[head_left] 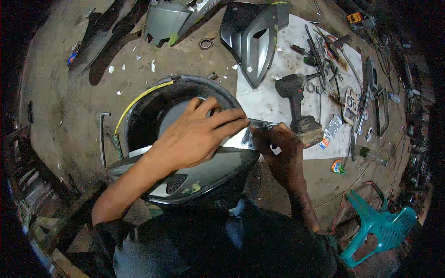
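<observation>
A grey motorcycle fairing panel with a small mesh vent lies across the near rim of a black tub, close to my body. My left hand is closed over its far edge, two fingers reaching toward the panel's right end. Beside those fingertips is a pale, smudged patch of the panel. At that same end my right hand has its fingers curled together in shadow. What they pinch is hidden; a small white spot shows by the palm.
Right of the hands, a cordless drill lies on a white sheet with scattered tools. More grey panels lie beyond the tub. An L-shaped wrench is at left, a teal plastic part at lower right.
</observation>
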Motion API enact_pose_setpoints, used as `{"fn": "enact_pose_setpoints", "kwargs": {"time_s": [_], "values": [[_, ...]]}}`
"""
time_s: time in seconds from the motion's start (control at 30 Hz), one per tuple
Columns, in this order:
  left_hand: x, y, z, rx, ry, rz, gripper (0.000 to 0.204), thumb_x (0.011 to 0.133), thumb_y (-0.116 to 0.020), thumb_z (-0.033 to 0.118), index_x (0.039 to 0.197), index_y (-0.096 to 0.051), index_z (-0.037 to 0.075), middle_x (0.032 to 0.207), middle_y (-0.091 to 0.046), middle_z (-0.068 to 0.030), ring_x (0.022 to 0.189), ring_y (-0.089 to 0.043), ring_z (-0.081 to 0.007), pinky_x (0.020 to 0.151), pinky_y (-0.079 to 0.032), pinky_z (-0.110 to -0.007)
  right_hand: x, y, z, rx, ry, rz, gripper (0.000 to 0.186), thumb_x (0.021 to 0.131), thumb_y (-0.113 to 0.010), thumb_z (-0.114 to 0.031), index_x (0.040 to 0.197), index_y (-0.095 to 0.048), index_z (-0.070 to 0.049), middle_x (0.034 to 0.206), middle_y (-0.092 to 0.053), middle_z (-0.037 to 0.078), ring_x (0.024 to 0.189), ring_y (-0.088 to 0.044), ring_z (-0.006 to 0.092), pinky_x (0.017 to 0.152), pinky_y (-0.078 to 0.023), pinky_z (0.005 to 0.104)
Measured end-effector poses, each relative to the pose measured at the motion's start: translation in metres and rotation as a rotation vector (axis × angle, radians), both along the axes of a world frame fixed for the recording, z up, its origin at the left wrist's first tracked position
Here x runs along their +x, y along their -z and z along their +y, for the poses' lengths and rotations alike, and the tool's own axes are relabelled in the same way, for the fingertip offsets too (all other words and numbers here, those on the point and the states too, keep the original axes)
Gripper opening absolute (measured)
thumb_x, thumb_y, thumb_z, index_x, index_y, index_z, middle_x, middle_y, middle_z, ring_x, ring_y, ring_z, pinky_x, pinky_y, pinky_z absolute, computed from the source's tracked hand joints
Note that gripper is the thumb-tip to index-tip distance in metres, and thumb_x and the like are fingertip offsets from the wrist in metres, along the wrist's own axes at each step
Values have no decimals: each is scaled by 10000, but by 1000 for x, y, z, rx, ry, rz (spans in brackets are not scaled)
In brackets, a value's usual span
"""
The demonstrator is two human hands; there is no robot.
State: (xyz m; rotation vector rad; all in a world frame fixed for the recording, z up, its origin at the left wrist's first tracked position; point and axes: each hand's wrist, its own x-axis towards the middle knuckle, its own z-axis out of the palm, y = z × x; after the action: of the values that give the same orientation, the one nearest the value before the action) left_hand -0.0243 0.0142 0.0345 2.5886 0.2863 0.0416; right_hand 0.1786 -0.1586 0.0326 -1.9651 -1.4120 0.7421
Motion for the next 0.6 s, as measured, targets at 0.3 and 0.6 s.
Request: {"fn": "enact_pose_setpoints", "kwargs": {"time_s": [0.3,0.6], "values": [[6,3,-3,43,-6,-55,636,848,-759,127,1469,-659,220,1491,-630,12,1193,-578,-293,1009,-506,-472,-3,8,-6,57,24,-25,331,888,-790,-7,1199,-816,-118,875,-666,51,739,-567,204,649,-470,353],[5,-1,-3,41,-22,-67,580,862,-759,146,1433,-682,212,1457,-646,-2,1166,-577,-290,1005,-488,-473,1,2,-3,-14,14,33,309,900,-769,5,1184,-816,-107,900,-687,75,761,-628,206,676,-510,351]]}}
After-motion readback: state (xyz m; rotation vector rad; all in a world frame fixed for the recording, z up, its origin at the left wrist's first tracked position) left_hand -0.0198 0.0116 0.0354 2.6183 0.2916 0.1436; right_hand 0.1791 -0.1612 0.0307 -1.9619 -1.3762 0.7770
